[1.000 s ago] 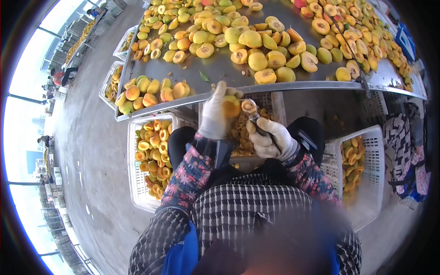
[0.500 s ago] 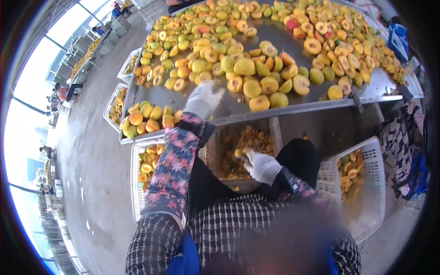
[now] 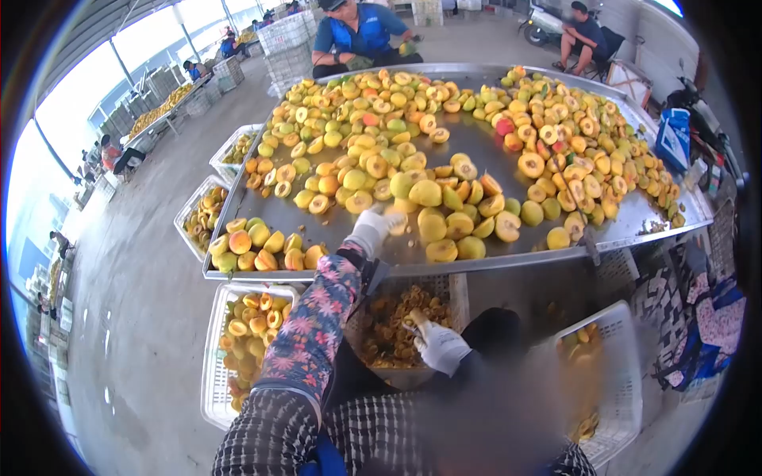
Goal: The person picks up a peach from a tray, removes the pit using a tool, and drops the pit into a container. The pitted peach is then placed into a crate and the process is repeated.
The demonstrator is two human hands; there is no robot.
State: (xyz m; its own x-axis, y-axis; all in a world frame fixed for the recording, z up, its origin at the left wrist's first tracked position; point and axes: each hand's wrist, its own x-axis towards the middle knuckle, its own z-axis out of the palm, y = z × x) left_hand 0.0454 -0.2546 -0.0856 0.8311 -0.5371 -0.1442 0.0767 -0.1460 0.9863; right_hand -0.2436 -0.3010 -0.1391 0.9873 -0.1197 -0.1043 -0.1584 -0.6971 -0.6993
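My left hand (image 3: pixel 371 230), in a white glove, reaches over the metal table (image 3: pixel 317 232) to the near edge of a pile of halved yellow peaches (image 3: pixel 432 226). Its fingers are stretched out and somewhat blurred beside the nearest halves; no fruit shows in them. Low in front of me, my right hand (image 3: pixel 441 347), also gloved, is closed around something slim, mostly hidden, whose kind I cannot make out. Below that hand is a crate (image 3: pixel 460 297) of brownish pits and scraps (image 3: pixel 405 321).
White crates of peach halves stand at my left (image 3: pixel 210 381) and right (image 3: pixel 627 357). More peach halves (image 3: pixel 266 247) lie on the table's left corner. Across the table sits a person in a blue vest (image 3: pixel 361 32); another person (image 3: pixel 583 40) sits farther right. A raised rim edges the table.
The view has tilted up, bringing the person across the table into sight. My left hand has moved closer to the middle peach pile. The small yellowish round thing at my right fingertips no longer shows clearly.
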